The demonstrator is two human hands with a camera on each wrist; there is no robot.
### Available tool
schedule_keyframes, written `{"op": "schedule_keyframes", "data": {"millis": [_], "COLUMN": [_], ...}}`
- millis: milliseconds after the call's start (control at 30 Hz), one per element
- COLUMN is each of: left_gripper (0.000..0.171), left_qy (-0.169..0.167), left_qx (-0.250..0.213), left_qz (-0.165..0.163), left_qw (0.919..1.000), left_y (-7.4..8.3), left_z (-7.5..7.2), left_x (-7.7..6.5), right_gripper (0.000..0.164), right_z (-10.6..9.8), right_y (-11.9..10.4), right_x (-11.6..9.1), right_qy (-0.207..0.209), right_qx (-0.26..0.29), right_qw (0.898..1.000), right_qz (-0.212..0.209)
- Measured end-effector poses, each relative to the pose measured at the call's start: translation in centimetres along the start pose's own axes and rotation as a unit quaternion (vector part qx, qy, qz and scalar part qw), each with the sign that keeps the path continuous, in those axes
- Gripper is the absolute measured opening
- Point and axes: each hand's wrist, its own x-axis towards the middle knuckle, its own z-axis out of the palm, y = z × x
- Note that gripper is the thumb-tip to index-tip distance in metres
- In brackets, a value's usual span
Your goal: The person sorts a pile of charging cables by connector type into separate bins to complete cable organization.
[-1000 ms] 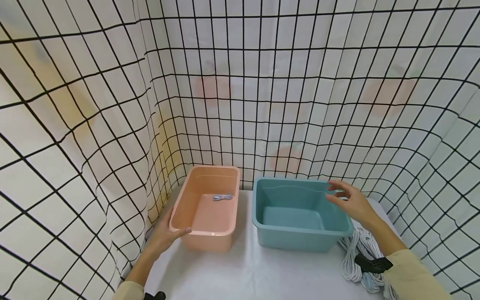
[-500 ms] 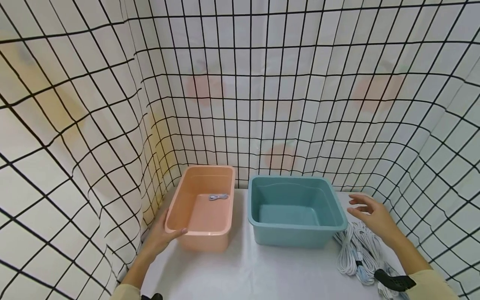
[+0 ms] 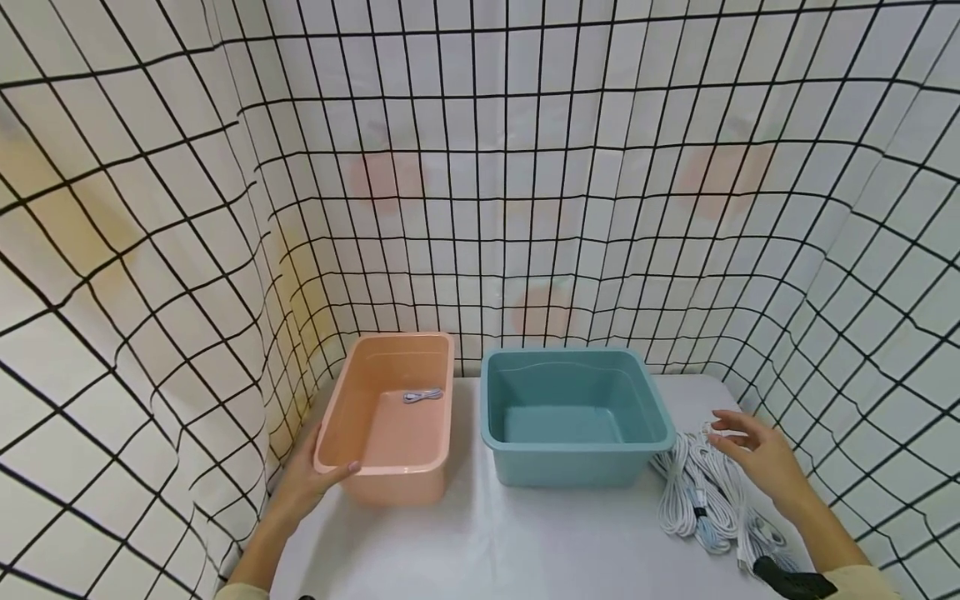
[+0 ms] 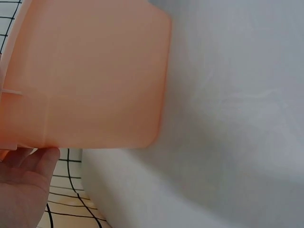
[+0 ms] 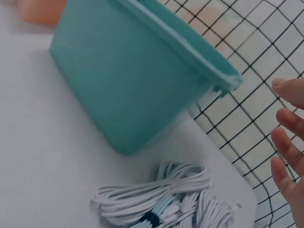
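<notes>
My left hand (image 3: pixel 302 483) holds the near left corner of an orange plastic bin (image 3: pixel 411 468), thumb over its rim and fingers against the outside. On that bin's floor lies a small bundled white cable (image 3: pixel 422 396). To its right a teal plastic bin (image 3: pixel 577 468) stands with a bare inside. My right hand (image 3: pixel 761 457) hovers beside the teal bin, fingers relaxed and spread a little, with nothing in them. Below it is a pile of coiled white cables (image 3: pixel 701 496), some with pale blue parts and a black tie. The right wrist view shows these cables (image 5: pixel 156 194) beside the teal bin.
A white cloth covers the table (image 3: pixel 510 533) under both bins. Black netting (image 3: pixel 525 250) over white sheeting rises at the back and on both sides, close behind the bins. The table's right edge runs just beyond the cable pile.
My right hand has moved from over the teal bin's right rim out to the right and down, above the cable pile. The left hand keeps its hold on the orange bin.
</notes>
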Motion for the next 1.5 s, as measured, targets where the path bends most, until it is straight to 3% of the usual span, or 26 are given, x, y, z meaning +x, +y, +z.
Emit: {"op": "schedule_keyframes", "data": {"millis": [367,700,833,933,1033,1100,1300,1500], "left_gripper": [0.112,0.109,0.109,0.11,0.111,0.11,0.111,0.111], "left_qy": [0.004,0.007,0.007,0.005,0.003,0.002,0.003,0.003], "left_qx": [0.003,-0.009,-0.012,-0.012,-0.015,-0.018,-0.016,-0.015], "left_qz": [0.003,0.011,0.007,-0.001,-0.003,-0.001,-0.002,-0.002], "left_qw": [1.0,0.9999,0.9999,0.9999,0.9999,0.9998,0.9999,0.9999], "left_y": [-0.3,-0.4,-0.4,-0.3,-0.2,-0.2,-0.1,-0.1], "left_z": [0.0,0.0,0.0,0.0,0.0,0.0,0.0,0.0], "left_x": [0.3,0.0,0.1,0.1,0.2,0.2,0.0,0.0], "right_gripper": [0.064,0.071,0.075,0.08,0.083,0.078,0.035,0.028], "right_z": [1.5,4.0,5.6,6.7,7.6,7.9,7.9,7.8], "right_y": [3.8,8.2,10.0,11.2,11.8,11.9,11.2,10.7], "right_x": [-2.5,-4.9,-6.2,-7.0,-7.3,-7.3,-7.1,-6.5], "right_qy": [-0.03,-0.073,-0.078,-0.067,-0.052,-0.047,-0.026,-0.003], "right_qx": [-0.014,-0.075,-0.143,-0.198,-0.225,-0.23,-0.185,-0.162], "right_qw": [0.996,0.984,0.983,0.977,0.973,0.971,0.979,0.98], "right_qz": [0.088,0.145,0.081,0.029,0.023,0.038,0.076,0.114]}}
